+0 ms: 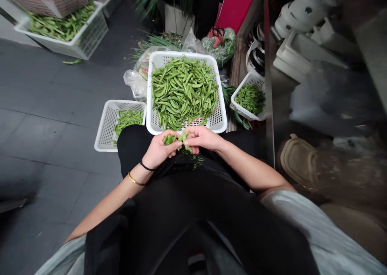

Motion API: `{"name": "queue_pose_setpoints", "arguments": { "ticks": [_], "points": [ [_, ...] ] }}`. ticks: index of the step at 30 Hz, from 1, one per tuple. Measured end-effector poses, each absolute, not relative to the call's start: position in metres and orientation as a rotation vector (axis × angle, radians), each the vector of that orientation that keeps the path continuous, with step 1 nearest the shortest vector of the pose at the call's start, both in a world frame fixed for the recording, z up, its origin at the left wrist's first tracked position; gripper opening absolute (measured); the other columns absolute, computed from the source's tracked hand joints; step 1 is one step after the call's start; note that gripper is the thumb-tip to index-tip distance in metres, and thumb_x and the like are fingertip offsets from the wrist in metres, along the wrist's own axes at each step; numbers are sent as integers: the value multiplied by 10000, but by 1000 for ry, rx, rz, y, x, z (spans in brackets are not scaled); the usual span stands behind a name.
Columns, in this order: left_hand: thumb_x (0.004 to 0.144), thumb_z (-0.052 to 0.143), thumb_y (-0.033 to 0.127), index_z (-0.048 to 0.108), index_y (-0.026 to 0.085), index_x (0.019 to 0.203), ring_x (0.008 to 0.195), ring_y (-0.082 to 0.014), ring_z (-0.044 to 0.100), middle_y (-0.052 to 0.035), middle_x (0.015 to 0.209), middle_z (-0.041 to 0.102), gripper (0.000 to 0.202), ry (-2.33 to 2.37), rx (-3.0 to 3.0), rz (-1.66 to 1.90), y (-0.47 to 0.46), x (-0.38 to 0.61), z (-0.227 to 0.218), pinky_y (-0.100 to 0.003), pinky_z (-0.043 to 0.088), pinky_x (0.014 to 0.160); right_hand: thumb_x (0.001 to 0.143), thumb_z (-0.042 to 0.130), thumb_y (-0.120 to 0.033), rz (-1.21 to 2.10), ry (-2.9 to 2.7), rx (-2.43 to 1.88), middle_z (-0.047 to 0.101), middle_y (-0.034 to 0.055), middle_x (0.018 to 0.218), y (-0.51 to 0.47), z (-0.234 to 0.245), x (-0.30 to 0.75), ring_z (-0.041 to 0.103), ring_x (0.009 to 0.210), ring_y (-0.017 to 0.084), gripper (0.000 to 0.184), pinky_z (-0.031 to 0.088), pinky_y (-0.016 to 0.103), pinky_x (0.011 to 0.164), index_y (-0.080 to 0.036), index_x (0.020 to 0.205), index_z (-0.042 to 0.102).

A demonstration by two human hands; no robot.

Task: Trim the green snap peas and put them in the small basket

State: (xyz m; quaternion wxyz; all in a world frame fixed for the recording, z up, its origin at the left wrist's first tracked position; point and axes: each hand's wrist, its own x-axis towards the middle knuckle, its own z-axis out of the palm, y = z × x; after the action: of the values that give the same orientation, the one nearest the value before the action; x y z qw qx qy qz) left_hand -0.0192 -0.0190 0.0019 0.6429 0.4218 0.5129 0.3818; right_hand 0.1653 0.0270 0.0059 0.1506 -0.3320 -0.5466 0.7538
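Close together over my lap, both hands hold green pea pods. Several pods (169, 139) are bunched in my left hand (161, 148), which wears a black band and a gold bracelet. My right hand (202, 138) pinches a pod (184, 138) against the left fingertips. Thin green strings (198, 162) lie on the black apron (193, 210) just below. Right in front of my hands stands a large white basket (223, 123) heaped with pea pods (184, 91). A smaller white basket (104, 126) at its left holds fewer pods (130, 119).
A small basket (242, 111) of chopped greens stands at the right, beside a metal edge (270, 105). Stacked white baskets (90, 45) with vegetables are at the far left. Behind the large basket lie plastic bags (136, 83), spring onions (160, 41) and scissors (218, 32).
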Motion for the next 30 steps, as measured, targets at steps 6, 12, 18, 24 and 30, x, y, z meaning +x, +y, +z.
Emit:
{"name": "queue_pose_setpoints", "arguments": {
  "ticks": [6, 12, 18, 24, 30],
  "points": [
    [659, 773, 270, 560, 120, 815, 368, -45, 431, -37, 630, 652, 303, 1044, 730, 908, -28, -24, 4, -160, 311, 338, 716, 572, -190, 2102, -1429, -880, 568, -65, 565, 22, 14, 192, 553, 449, 93, 249, 429, 179, 392, -161, 952, 497],
    [659, 769, 227, 507, 126, 748, 388, -33, 417, -30, 672, 644, 294, 940, 528, 984, -28, -18, 10, -162, 302, 350, 801, 489, -285, 1753, -1583, -1021, 362, -96, 532, 1, 11, 179, 329, 410, 57, 104, 258, 166, 373, -195, 814, 438],
    [645, 781, 194, 464, 141, 680, 394, -42, 413, 64, 502, 464, 323, 934, 442, 1046, -29, -13, 8, -156, 302, 359, 923, 463, -287, 550, -2339, -972, 579, 31, 739, -14, 10, 160, 523, 666, 116, 186, 382, 235, 604, -158, 866, 585],
    [619, 801, 205, 478, 131, 685, 396, -30, 400, 61, 517, 466, 337, 909, 344, 1011, -30, -10, 3, -147, 300, 359, 940, 443, -266, 192, -2447, -854, 640, 58, 792, -13, -4, 161, 570, 701, 128, 223, 384, 241, 596, -145, 912, 628],
    [618, 803, 211, 458, 153, 694, 377, -43, 401, 81, 460, 424, 358, 901, 378, 966, -31, -9, 3, -151, 313, 366, 906, 488, -233, 677, -2309, -838, 624, 38, 733, -8, 9, 164, 543, 667, 109, 198, 410, 224, 613, -145, 809, 636]
  ]
}}
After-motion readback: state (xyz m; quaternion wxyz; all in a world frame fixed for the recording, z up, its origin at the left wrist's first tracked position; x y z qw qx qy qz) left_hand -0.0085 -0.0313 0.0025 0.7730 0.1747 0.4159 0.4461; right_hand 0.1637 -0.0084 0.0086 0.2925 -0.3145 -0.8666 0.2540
